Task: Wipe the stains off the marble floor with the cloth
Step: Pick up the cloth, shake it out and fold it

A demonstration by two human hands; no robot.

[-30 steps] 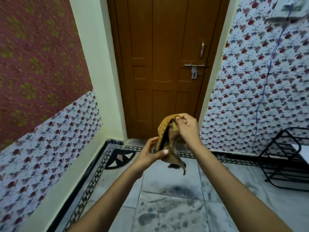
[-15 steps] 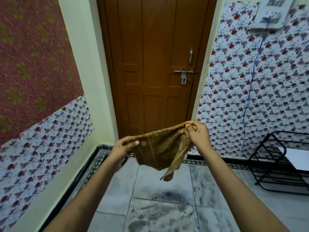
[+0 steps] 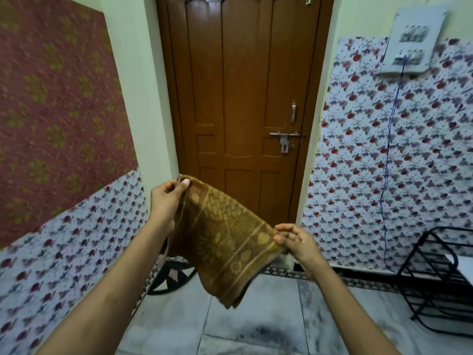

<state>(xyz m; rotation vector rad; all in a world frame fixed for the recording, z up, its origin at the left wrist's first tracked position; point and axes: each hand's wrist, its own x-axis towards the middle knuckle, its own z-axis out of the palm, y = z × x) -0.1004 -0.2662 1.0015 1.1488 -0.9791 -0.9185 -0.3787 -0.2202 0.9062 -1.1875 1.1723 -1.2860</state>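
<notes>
Two hands share the work here, and we start at each grip: our left hand (image 3: 165, 201) pinches one upper corner of the cloth (image 3: 225, 234) between thumb and fingertips, raised in front of the door (image 3: 240, 98), while our right hand (image 3: 297, 240) pinches the opposite corner lower down, fingers curled round the hem. Between the two grips the cloth hangs spread in the air, well above the marble floor (image 3: 268, 316), its lower edge drooping to a folded point. We judge it a light, soft, towel-like weave: it sags freely between the pinches, so it will not hold a shape and would drag if held by a corner alone. For wiping we would rather gather it into a pad under a flat palm, taking hold across the middle rather than at the hems, so pressure reaches the floor evenly. Nothing suggests it is slippery or fragile, though whether it is wet or dry we cannot tell. The dark stains (image 3: 266, 331) lie on the pale tiles below and slightly ahead of us, untouched, so in our judgement the wiping has not yet begun. Further out, a black wire rack (image 3: 435, 278) stands against the flowered wall on the right, near enough to mind when we crouch and sweep.
</notes>
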